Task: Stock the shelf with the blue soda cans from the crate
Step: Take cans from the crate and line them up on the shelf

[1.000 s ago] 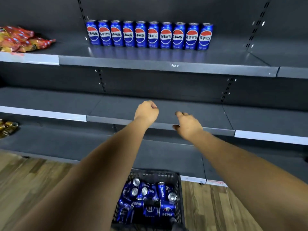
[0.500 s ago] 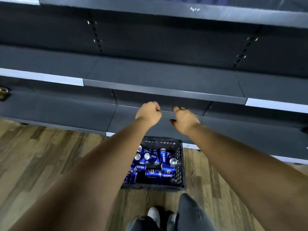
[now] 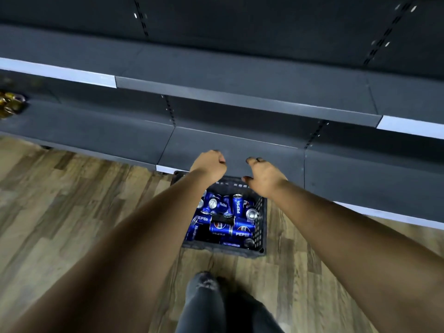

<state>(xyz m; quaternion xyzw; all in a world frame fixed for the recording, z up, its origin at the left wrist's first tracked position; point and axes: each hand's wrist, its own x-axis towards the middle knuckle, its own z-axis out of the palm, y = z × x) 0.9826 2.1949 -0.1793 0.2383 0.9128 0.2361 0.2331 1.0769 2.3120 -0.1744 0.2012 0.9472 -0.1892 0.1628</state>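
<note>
The blue soda cans [image 3: 225, 218] lie in a loose heap inside the black crate [image 3: 260, 227], most of them on their sides, one or two with the silver top turned upward. The word PEPSI is readable on several of them. The crate stands on the wooden floor [image 3: 72, 200], just in front of the lowest shelf [image 3: 235, 150] of the dark grey shelving, and its far edge is touching or almost touching the front of that shelf; I cannot tell which.

Both arms reach forward above the crate. The left hand [image 3: 209, 165] is over the far left corner of the crate, and its grip is closed: the fingers are curled into a loose fist and there is nothing in it. The right hand [image 3: 263, 177] is just beside it, over the far edge of the crate, with the fingers bent downward and a little spread; it holds nothing too. The two hands are near each other but apart, and neither touches a can.

Above the lowest shelf there is a middle shelf [image 3: 240, 75], which has a pale strip along part of its front edge. At the far left, some gold-coloured packets [image 3: 10, 104] lie on a shelf, blurred. At the bottom, the person's legs in dark trousers [image 3: 206, 306] stand on the floor behind the crate.
</note>
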